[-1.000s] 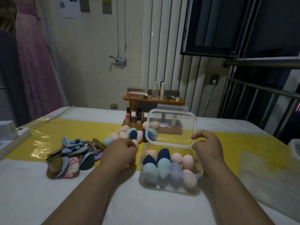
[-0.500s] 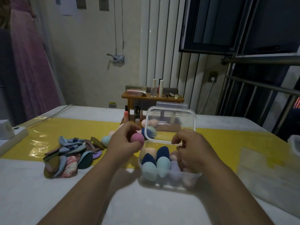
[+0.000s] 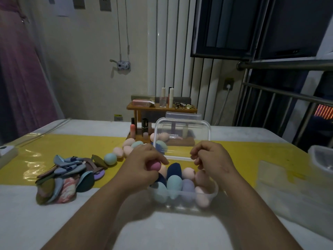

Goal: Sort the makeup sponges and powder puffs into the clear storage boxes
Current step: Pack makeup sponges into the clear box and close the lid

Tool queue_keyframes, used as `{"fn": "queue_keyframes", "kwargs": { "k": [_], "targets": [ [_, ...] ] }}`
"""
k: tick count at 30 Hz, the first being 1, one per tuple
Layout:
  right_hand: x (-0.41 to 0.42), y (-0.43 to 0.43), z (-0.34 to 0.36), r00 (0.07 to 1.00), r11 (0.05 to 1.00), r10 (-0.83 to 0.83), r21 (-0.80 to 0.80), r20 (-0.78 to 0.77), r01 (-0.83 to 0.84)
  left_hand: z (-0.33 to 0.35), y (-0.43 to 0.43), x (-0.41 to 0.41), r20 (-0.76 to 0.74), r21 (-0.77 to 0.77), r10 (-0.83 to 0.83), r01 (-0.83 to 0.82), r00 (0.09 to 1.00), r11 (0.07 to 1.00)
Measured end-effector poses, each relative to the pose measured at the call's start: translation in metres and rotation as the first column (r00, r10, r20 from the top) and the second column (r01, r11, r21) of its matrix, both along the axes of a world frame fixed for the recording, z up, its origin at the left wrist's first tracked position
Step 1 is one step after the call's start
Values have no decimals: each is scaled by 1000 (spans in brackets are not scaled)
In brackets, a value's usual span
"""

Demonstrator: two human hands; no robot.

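Observation:
A clear storage box (image 3: 207, 202) stands open in front of me, its lid (image 3: 182, 139) upright at the back, with several egg-shaped sponges inside. My left hand (image 3: 142, 163) grips a dark pink sponge (image 3: 155, 166) over the box's back left corner. My right hand (image 3: 210, 157) hovers above the right side of the box with loosely curled fingers and holds nothing. More loose sponges (image 3: 126, 148) lie behind my left hand. A pile of flat powder puffs (image 3: 68, 175) sits to the left.
A wooden cosmetics rack (image 3: 162, 109) with bottles and lipsticks stands behind the box. A second clear box (image 3: 322, 159) sits at the right table edge, with a clear flat lid (image 3: 281, 179) beside it. A yellow runner (image 3: 72, 145) crosses the white table.
My left hand picked up the dark pink sponge from the loose group and carried it right and down to the box. My right hand left the lid edge and rose above the box's right side.

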State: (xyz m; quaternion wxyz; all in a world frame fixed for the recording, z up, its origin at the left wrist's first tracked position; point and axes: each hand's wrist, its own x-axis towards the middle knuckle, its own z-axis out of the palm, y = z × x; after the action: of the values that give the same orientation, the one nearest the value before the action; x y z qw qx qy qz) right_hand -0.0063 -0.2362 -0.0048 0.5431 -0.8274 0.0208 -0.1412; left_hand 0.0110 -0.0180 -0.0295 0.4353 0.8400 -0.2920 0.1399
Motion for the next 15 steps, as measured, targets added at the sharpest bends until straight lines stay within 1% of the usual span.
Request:
{"fn": "queue_keyframes", "kwargs": {
  "k": [3,5,6,8,9,11,13,15],
  "targets": [
    [-3,2,0,996,996,88,-19,3,-88,1,-6,-3,101,-6,-6,7,995,1000],
    [-4,4,-2,975,975,218,-43,45,-216,3,-11,-5,159,6,-11,10,987,1000],
    [-5,4,-2,956,958,286,-54,58,-283,4,-13,-6,148,5,-5,4,989,1000],
    [-7,6,-1,927,925,375,-84,32,-371,8,-18,-10,61,-2,48,-48,997,999],
    [-7,6,-1,923,918,384,-108,10,-381,9,-20,-12,22,-3,77,-77,997,997],
    [-7,7,-2,938,929,347,-137,1,-344,7,-20,-10,-6,11,110,-110,994,994],
    [-5,8,-4,954,948,297,-126,31,-291,4,-16,-8,12,15,55,-55,998,998],
    [-3,6,-5,973,969,225,-120,57,-218,2,-11,-5,56,49,-56,53,997,997]
  ]
}}
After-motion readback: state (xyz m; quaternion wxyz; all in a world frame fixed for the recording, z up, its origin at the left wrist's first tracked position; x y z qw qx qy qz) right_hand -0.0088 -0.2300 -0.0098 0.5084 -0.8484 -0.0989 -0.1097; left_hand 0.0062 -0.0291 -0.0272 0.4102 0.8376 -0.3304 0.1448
